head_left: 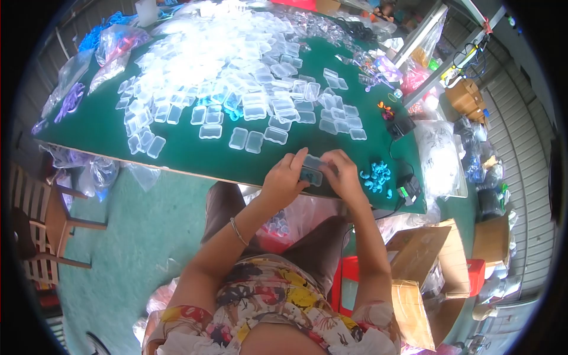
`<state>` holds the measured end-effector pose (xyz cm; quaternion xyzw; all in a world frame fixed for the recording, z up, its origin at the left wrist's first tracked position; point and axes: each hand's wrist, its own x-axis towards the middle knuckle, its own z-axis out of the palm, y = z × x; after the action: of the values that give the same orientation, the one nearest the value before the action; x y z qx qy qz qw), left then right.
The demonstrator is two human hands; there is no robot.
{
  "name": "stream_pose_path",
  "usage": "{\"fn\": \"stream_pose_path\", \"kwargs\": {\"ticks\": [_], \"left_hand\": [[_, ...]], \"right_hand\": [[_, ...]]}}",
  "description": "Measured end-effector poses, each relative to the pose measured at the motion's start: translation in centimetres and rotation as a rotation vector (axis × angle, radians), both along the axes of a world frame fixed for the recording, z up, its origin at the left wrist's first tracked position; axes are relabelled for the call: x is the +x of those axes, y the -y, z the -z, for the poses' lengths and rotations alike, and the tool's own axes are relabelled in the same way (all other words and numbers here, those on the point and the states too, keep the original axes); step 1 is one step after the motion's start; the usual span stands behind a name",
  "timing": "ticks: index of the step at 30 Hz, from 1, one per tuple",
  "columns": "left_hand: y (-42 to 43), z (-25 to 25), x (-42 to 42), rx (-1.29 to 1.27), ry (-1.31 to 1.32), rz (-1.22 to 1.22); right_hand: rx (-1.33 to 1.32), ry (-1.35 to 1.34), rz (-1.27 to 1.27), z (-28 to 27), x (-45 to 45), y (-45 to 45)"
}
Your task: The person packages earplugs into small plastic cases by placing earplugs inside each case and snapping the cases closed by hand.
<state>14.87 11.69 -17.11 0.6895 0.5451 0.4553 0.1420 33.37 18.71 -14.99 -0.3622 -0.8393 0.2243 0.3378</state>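
Note:
My left hand and my right hand meet at the front edge of the green table, both closed on one small clear plastic case. The case stands open, its lid folded back from its base, and something bluish shows inside. My left fingers grip its left side while my right fingers pinch the right side. A little pile of small blue pieces lies to the right of my right hand. Just beyond my hands are more clear cases, part of a big heap that glare washes out in the middle.
Near the right table edge sit a black device with a cable and some orange pieces. Bags hang at the left edge. An open cardboard box stands at lower right, a wooden chair at left.

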Motion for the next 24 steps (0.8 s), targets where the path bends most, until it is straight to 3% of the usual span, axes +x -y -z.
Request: {"fn": "stream_pose_path", "kwargs": {"ticks": [3,8,10,14,15,16,18,20,24], "left_hand": [[-0.2,0.3,0.0,0.104,-0.118,0.046],[-1.0,1.8,0.4,0.228,-0.185,0.043],[-0.5,1.5,-0.3,0.232,-0.156,0.049],[1.7,0.6,-2.2,0.145,-0.011,0.054],[2.3,0.7,-2.4,0.144,-0.013,0.046],[3.1,0.7,-2.6,0.058,0.022,0.028],[4.4,1.3,-2.4,-0.022,0.052,0.007],[5.6,2.5,-1.6,-0.057,-0.101,0.136],[5.5,-0.1,-2.8,-0.112,-0.151,0.024]], "right_hand": [[0.079,-0.035,-0.195,-1.2,0.5,1.4],[0.255,-0.021,-0.095,1.5,0.3,2.0],[-0.011,-0.01,-0.08,1.6,0.0,2.7],[-0.077,0.028,-0.182,1.0,-1.3,2.3],[-0.113,0.012,-0.319,1.0,-1.7,1.1],[-0.149,-0.006,-0.455,0.6,-2.4,0.2],[-0.296,-0.15,-0.458,0.2,-4.5,-0.8],[0.275,0.11,-0.131,0.3,-7.1,-1.4],[0.337,0.241,-0.008,1.8,-7.4,-1.4]]}}
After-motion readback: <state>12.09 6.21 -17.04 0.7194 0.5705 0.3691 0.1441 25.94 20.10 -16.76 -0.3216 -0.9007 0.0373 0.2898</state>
